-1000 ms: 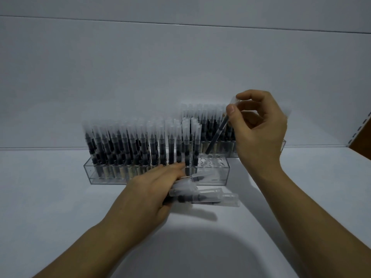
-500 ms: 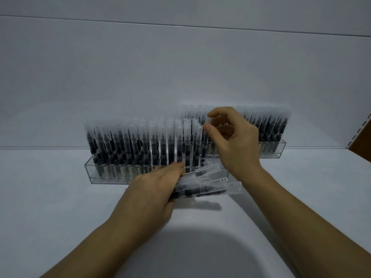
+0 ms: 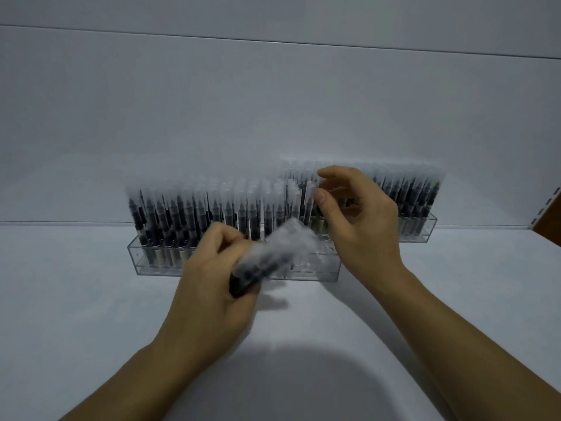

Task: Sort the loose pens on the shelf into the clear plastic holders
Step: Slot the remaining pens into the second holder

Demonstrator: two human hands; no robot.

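Two clear plastic holders stand on the white shelf, both packed with upright black pens in frosted caps. The front holder (image 3: 137, 260) sits left of centre, with open slots at its right end. The back holder (image 3: 426, 230) stands further right, close to the wall. My left hand (image 3: 209, 278) grips a blurred bundle of loose pens (image 3: 270, 253), lifted off the shelf in front of the front holder. My right hand (image 3: 361, 220) is above the right end of that holder. Its thumb and forefinger pinch the cap of one upright pen (image 3: 311, 192) in the rows.
The white shelf floor (image 3: 76, 314) stretches out on both sides. A white back wall (image 3: 273, 117) rises just behind the holders. A slotted shelf upright (image 3: 549, 205) and a brown edge show at the far right. My shadow falls on the near middle.
My left hand has lifted the loose pens off the shelf and closed round them. My right hand lowered its pen into the rows of the front holder and still has its fingers at the cap.
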